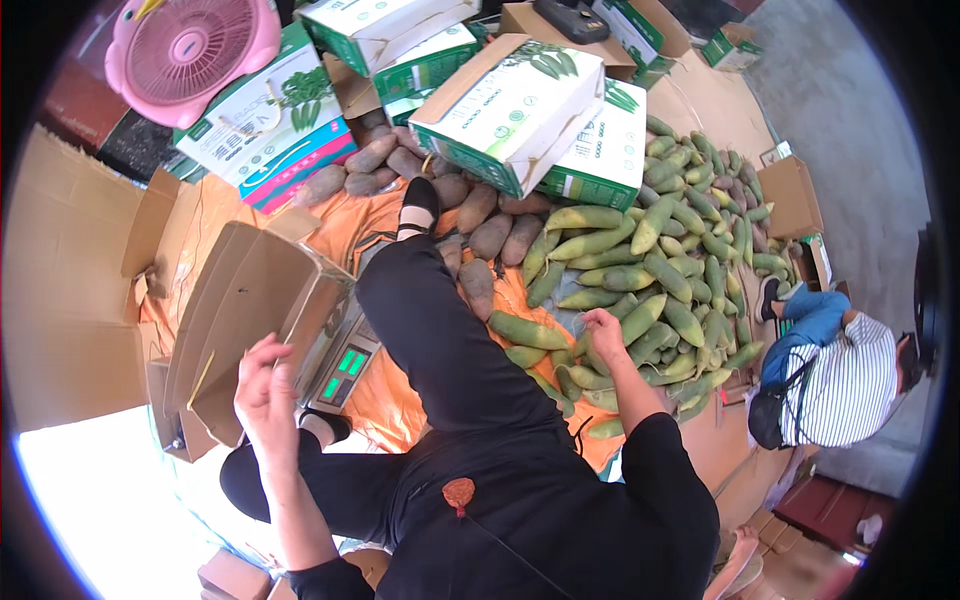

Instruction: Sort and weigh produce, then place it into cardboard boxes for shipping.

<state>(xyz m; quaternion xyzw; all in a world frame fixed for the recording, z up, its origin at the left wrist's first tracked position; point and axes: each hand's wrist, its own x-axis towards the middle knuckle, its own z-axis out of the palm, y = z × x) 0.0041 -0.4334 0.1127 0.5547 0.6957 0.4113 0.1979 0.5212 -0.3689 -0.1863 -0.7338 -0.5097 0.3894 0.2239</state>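
Observation:
My left hand (265, 388) is raised beside an open cardboard box (235, 310), its fingers loosely bent and apart with nothing in them. That box stands on a digital scale (348, 372) with a lit green display. My right hand (604, 336) reaches over the left side of a heap of green radishes (665, 270). Its fingers are bent but apart, and I see nothing held in them; whether they touch a radish I cannot tell. One green radish (528, 330) lies just left of this hand, near my knee.
Reddish-brown tubers (490, 235) lie beyond my leg on an orange sheet (385, 385). White-and-green cartons (510, 115) are stacked at the far side, near a pink fan (195, 55). A person in a striped top (845, 385) crouches at the right. Tall cardboard (65, 280) stands left.

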